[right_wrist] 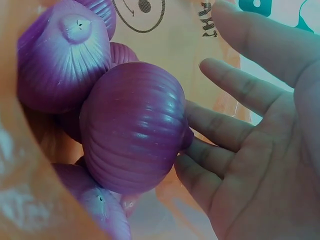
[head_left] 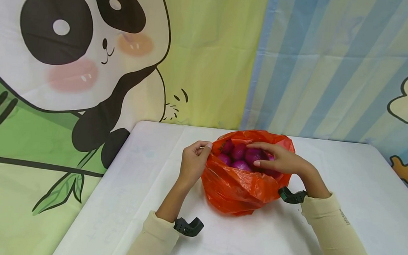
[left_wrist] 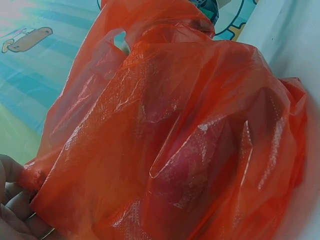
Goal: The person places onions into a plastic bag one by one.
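A red plastic bag [head_left: 235, 192] stands on the table with its mouth spread, and several purple onions [head_left: 254, 157] fill it. My left hand [head_left: 192, 164] pinches the bag's left rim between thumb and fingers. In the left wrist view the thin bag wall [left_wrist: 125, 150] covers most of the picture, and the onions show only dimly through it. My right hand [head_left: 287, 160] reaches in over the right side of the mouth. In the right wrist view its fingers are spread, several tips right at the end of one large onion [right_wrist: 132, 127]. Other onions [right_wrist: 65, 60] lie beside and behind that one.
The bag rests on a white-covered table [head_left: 114, 219], toward its far edge. Behind the table hangs a printed cloth [head_left: 211, 65] with a panda and stripes. Dark wrist cameras [head_left: 189, 227] sit on both wrists, the right one close against the bag's side.
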Motion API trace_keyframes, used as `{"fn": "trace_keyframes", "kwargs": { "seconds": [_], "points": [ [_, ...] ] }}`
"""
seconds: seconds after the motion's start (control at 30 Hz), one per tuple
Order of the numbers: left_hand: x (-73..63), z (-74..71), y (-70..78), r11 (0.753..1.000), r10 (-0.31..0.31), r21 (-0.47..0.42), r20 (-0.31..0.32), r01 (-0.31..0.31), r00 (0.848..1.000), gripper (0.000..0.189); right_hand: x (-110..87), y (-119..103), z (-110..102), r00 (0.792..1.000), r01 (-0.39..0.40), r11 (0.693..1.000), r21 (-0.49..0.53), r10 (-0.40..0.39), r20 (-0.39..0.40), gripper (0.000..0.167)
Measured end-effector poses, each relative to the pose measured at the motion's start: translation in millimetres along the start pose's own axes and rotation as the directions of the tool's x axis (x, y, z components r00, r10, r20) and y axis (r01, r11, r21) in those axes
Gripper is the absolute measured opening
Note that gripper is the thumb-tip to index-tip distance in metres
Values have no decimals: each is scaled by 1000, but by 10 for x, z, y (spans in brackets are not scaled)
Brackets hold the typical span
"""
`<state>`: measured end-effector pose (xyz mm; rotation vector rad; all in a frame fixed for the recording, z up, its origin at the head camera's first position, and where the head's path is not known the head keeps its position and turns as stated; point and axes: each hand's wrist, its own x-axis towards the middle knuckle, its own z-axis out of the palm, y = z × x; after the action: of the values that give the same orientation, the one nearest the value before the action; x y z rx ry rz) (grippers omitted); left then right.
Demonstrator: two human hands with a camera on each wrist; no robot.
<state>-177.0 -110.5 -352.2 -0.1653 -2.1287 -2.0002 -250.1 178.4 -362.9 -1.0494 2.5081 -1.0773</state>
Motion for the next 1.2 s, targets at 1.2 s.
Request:
{"fn": "trace_keyframes", "kwargs": {
  "seconds": [1.2],
  "points": [
    [-14,39,-12,1000,-10,17,10,10,1000,22,-395,22,-61,986,40,999,19,-37,-161,43]
  ]
}}
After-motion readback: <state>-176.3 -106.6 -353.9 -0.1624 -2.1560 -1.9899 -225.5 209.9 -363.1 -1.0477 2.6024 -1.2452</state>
